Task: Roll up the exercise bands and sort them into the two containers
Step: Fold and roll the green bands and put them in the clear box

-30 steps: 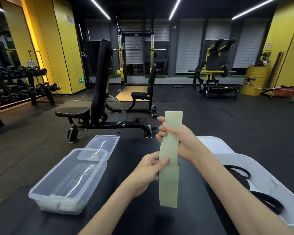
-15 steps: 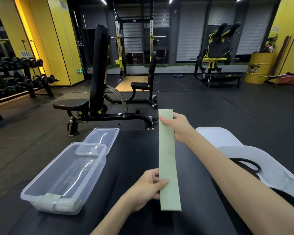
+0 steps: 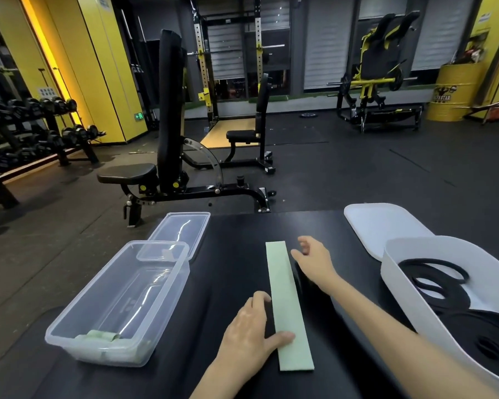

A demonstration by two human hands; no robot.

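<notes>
A pale green exercise band [image 3: 285,300] lies flat and straight on the black table [image 3: 236,254]. My left hand [image 3: 251,329] rests beside its near end, thumb pressing on the band. My right hand [image 3: 314,260] hovers with loose fingers just right of the band's far end, holding nothing. A clear plastic container [image 3: 119,303] on the left holds rolled green bands [image 3: 104,338] at its near end. A white container [image 3: 409,286] on the right holds several black loop bands [image 3: 444,289].
A clear lid [image 3: 182,228] lies behind the clear container and a white lid [image 3: 380,228] behind the white one. Beyond the table stand a black weight bench [image 3: 167,145], a dumbbell rack [image 3: 35,131] at left and a yellow barrel [image 3: 452,93] far right.
The green band was held upright in both hands; it now lies flat on the table. My right hand has let go of its top end, and my left hand presses its near end.
</notes>
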